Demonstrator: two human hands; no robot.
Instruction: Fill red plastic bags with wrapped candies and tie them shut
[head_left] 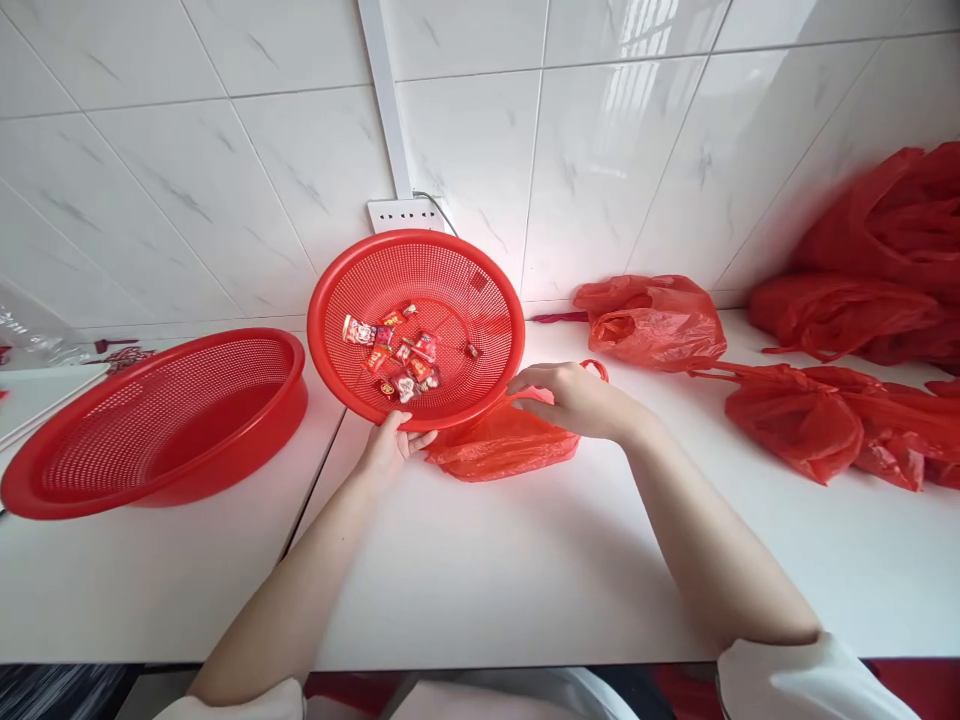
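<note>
A red perforated plastic basket [480,285] is tilted up towards me, with several small wrapped candies [420,345] in its lower part. My left hand [390,445] grips its near rim, thumb over the edge and fingers beneath. At the basket's lower right rim is my right hand [566,395], fingers stretched out and thumb apart; whether they touch the rim is hard to tell. Under the basket and this hand lies a red plastic bag [502,445], partly hidden, with a handle loop sticking up behind the hand.
Another red basket [247,440] stands at the left on the white table [480,580]. Red plastic bags [652,320] lie to the right, with bundled bags [885,250] piled by the wall. A power strip [401,212] is fixed to the tiled wall behind.
</note>
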